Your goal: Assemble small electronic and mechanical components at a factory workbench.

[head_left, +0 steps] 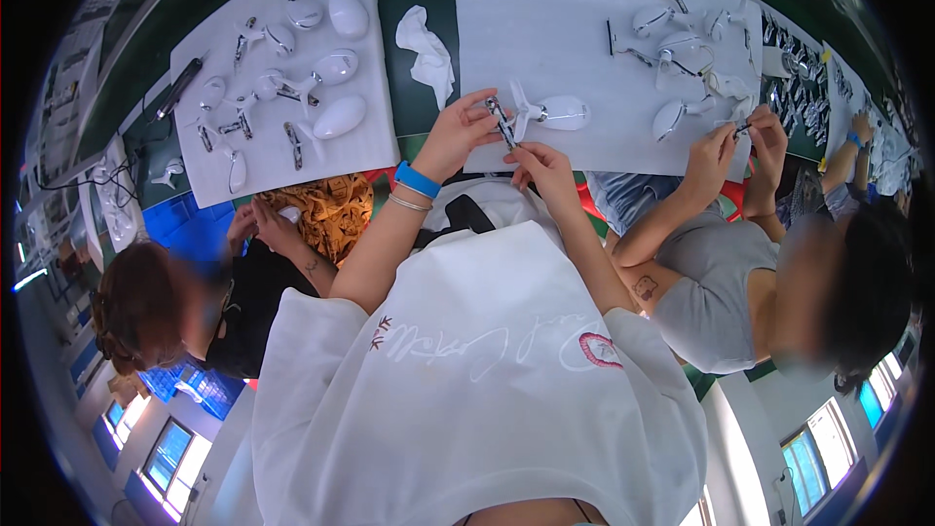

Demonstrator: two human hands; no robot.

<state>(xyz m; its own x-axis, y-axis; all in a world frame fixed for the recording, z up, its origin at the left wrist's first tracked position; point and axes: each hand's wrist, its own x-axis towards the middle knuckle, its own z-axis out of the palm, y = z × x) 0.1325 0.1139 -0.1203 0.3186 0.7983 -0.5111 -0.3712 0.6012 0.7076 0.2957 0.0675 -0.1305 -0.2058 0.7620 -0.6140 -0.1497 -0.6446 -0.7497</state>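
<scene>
My left hand (462, 132), with a blue band on its wrist, pinches the upper end of a slim black-and-silver bar-shaped part (501, 123). At the lower end of that part, the fingers of my right hand (545, 173) are closed on it. Just beyond my hands, a white part with a glossy oval head and a forked stem (565, 113) lies on the white table covering (526, 24). Its stem is close beside the bar-shaped part; I cannot tell whether they touch.
Similar white oval-headed parts lie on the left sheet (341, 117) and at the right (672, 120). A crumpled white cloth (427, 51) lies on the green strip between the sheets. Co-workers sit on both sides; the right one's hands (716, 156) hold a small dark piece.
</scene>
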